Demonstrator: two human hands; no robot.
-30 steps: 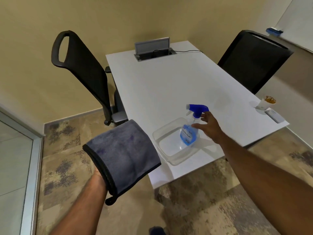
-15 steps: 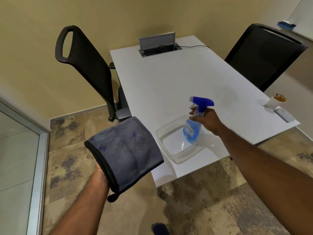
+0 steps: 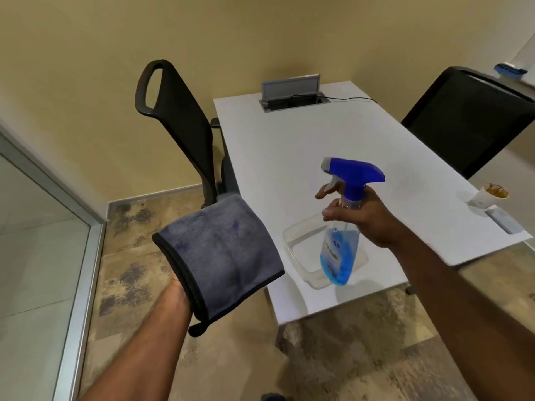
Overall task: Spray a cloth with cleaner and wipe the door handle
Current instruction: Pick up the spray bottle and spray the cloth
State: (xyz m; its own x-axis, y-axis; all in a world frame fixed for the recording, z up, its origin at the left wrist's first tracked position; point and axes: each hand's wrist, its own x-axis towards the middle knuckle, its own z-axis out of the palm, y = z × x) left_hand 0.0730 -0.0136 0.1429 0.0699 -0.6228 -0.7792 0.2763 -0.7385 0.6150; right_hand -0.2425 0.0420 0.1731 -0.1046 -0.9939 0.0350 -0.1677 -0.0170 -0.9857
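Observation:
A folded grey cloth (image 3: 223, 256) with black edging lies spread over my left hand (image 3: 175, 287), which is mostly hidden beneath it, held out over the floor left of the table. My right hand (image 3: 364, 215) grips the neck of a clear spray bottle (image 3: 338, 256) holding blue liquid. Its blue trigger head (image 3: 353, 172) points left toward the cloth, with a finger on the trigger. The bottle hangs in the air above a clear plastic tub (image 3: 304, 244). No door handle is in view.
A white table (image 3: 318, 140) carries the tub near its front edge, a paper cup (image 3: 489, 195) and a small grey device (image 3: 505, 221) at right, and an open cable box (image 3: 292, 94) at the back. Black chairs (image 3: 185, 125) flank it. A glass panel (image 3: 34, 256) stands at left.
My right hand closed on the spray bottle and lifted it out of the tub, turning its nozzle toward the cloth. The cloth on my left hand stayed roughly where it was.

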